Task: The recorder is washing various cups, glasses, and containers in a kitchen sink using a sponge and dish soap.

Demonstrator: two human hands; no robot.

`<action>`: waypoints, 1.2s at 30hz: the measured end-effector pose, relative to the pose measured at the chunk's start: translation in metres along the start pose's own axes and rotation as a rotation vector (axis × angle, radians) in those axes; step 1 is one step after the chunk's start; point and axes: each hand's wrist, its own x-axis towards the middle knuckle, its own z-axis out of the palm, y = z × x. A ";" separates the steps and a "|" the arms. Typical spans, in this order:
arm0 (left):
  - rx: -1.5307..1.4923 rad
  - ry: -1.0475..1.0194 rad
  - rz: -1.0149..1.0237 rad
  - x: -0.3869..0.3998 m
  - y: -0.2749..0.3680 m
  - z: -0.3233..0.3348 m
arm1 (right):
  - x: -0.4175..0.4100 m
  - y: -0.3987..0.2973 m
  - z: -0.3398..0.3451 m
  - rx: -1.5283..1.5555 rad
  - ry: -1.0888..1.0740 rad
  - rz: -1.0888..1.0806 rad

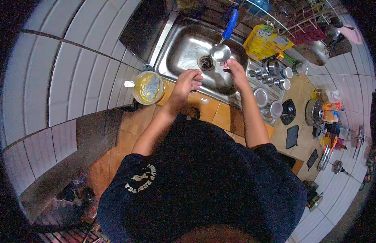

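Observation:
Above the steel sink basin (181, 45), my right hand (236, 71) has its thumb and fingertips at the near rim of a small round metal cup (220, 53), seemingly pinching it. Directly over the cup hangs a blue tube-like piece (231, 24); a thin shiny strip joins the two, and whether it is water or metal is unclear. My left hand (189, 81) hovers over the sink's near edge, fingers loosely curled and apart, holding nothing. Between and beyond the hands lies the drain (206, 62). Left of the sink stands a round tub (139, 98) with yellowish contents and a grey pad.
A yellow pouch (262, 44) bearing writing leans behind the draining board, where several metal cups (268, 74) and upturned vessels (276, 109) stand. A wire dish rack (303, 21) overhangs the back right. Along the right counter sits a lidded pot (314, 113). White tiled wall (84, 76) bounds the left.

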 end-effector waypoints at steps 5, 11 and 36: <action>-0.014 0.010 0.005 0.001 -0.005 -0.001 | 0.007 0.004 -0.005 0.030 -0.013 0.047; -0.024 -0.002 0.023 0.002 -0.009 -0.002 | 0.011 0.005 -0.006 0.041 -0.031 0.042; -0.050 0.029 0.019 -0.002 -0.007 0.006 | -0.012 -0.017 -0.005 -0.007 -0.032 -0.030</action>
